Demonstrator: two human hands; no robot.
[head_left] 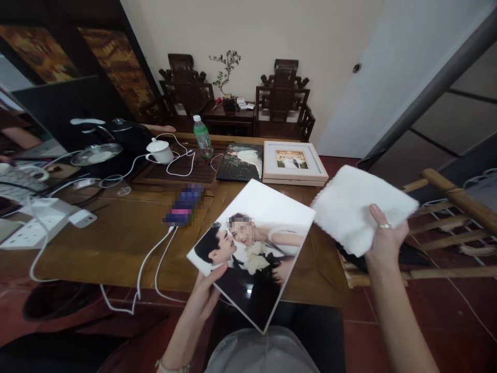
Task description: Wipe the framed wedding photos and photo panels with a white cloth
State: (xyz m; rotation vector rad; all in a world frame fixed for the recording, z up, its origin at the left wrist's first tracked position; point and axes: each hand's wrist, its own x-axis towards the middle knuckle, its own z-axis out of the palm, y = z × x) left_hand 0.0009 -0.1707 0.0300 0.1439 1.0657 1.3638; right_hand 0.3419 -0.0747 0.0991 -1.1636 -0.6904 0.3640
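A brown wooden table [108, 248] is stretching across the middle of the frame. At lower centre, a glossy, white-edged rectangular photo panel picturing a couple [258, 259] is tilting above its near edge. The left hand [205, 295] is gripping the panel's lower-left edge, thumb lying on the face, fingers curling underneath. At centre right, the right hand [386, 241] is closing on a white, fluffy, squarish cloth [353, 204], thumb pressing on top; whether the cloth is touching the panel is unclear. Beyond, a dark photo panel [240, 161] is lying beside a pale, white-matted picture frame [326, 175]. Left of centre, a dark phone [182, 207] is resting near a white lidded cup [160, 153] and a green-tinted plastic bottle [202, 137].
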